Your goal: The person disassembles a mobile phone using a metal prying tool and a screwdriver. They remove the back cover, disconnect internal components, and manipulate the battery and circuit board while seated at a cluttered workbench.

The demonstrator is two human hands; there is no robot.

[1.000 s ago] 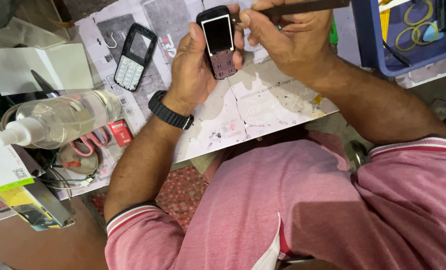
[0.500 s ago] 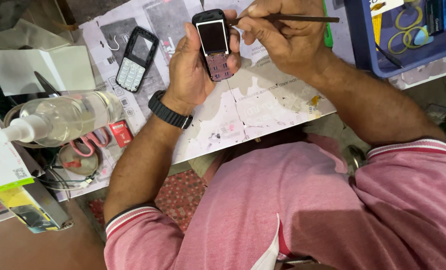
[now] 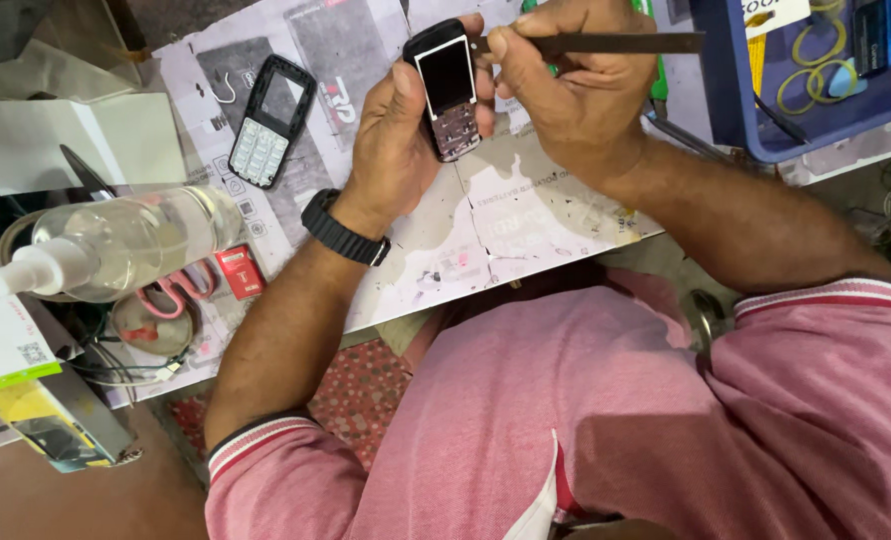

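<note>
My left hand (image 3: 397, 130) grips a small opened phone (image 3: 447, 88) with a white screen and bare keypad board, held upright above the paper-covered bench (image 3: 525, 215). My right hand (image 3: 565, 90) pinches a thin dark metal tool (image 3: 615, 43), its tip touching the phone's upper right edge. A black watch sits on my left wrist. A detached black front cover with a white keypad (image 3: 270, 125) lies on the paper to the left.
A clear plastic bottle (image 3: 125, 245) lies on its side at the left, with pink-handled scissors (image 3: 175, 295) and a small red piece below it. A blue tray (image 3: 735, 100) holding yellow bands stands at the upper right. Boxes and cables crowd the lower left.
The tool in my right hand has turned level and its tip has come against the phone's upper edge. The phone has stayed in my left hand.
</note>
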